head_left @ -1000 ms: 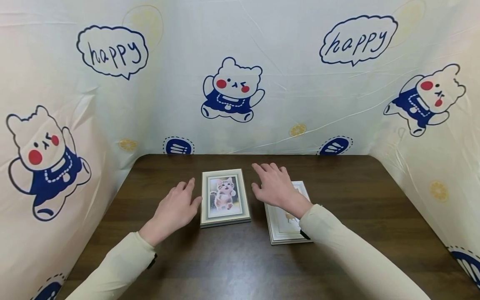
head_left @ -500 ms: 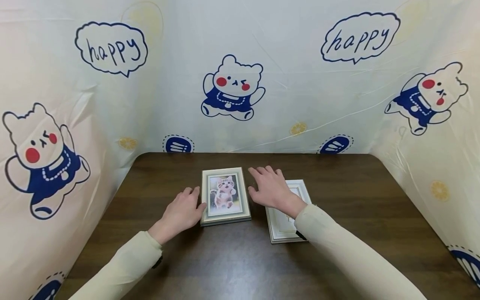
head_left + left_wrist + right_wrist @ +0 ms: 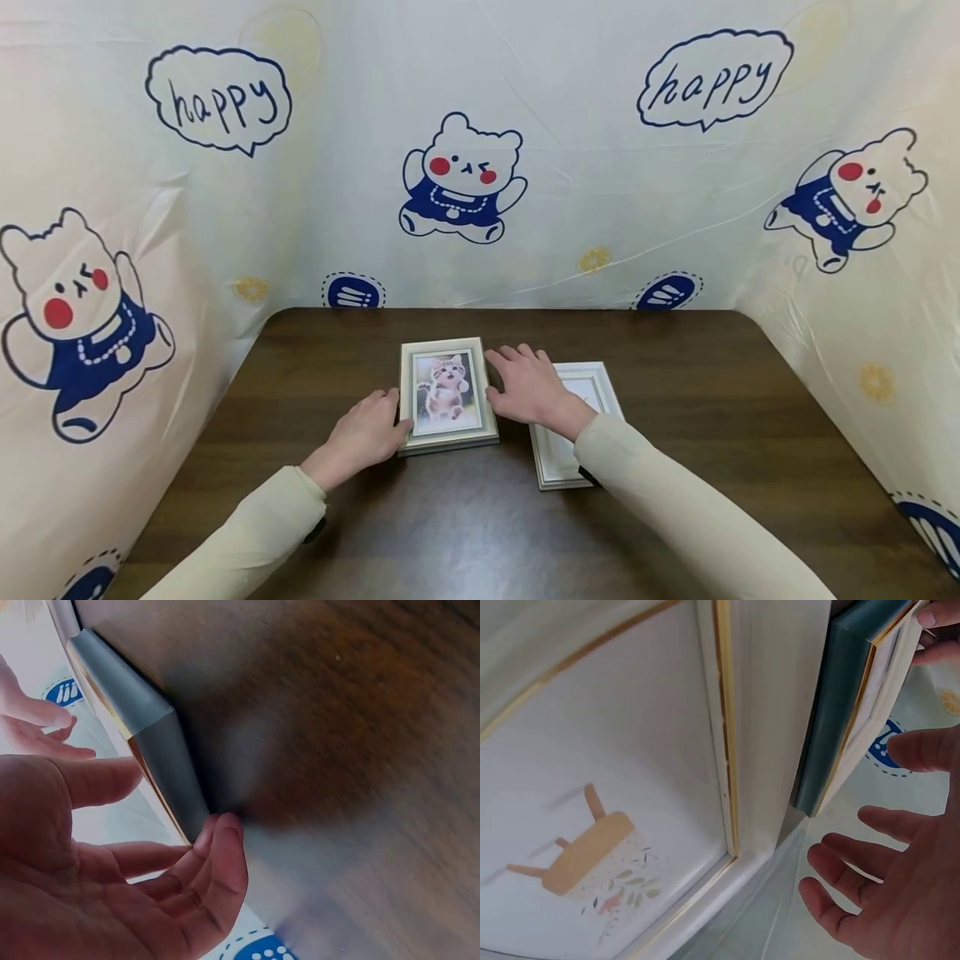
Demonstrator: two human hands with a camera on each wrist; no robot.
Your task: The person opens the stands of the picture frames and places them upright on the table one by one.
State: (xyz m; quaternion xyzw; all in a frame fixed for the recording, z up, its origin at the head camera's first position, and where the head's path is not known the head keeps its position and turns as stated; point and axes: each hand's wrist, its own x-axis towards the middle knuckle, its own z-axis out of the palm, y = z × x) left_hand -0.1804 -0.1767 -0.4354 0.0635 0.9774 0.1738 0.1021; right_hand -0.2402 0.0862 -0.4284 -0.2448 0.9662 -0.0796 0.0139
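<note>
The kitten picture frame [image 3: 446,395] lies face up on the tabletop [image 3: 465,542]. The left hand [image 3: 363,433] is at its left edge; whether it grips cannot be determined. The right hand [image 3: 528,387], fingers spread, holds nothing beside the right edge. The white picture frame [image 3: 557,462] lies beneath the right wrist.

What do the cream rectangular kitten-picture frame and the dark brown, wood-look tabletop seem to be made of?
Cream rectangular kitten-picture frame: perhaps painted wood or plastic, satin; smooth sides and a crisp corner seam show; core hidden. Dark brown, wood-look tabletop: possibly wood or laminate, satin; streaky grain and soft reflections show.
</note>
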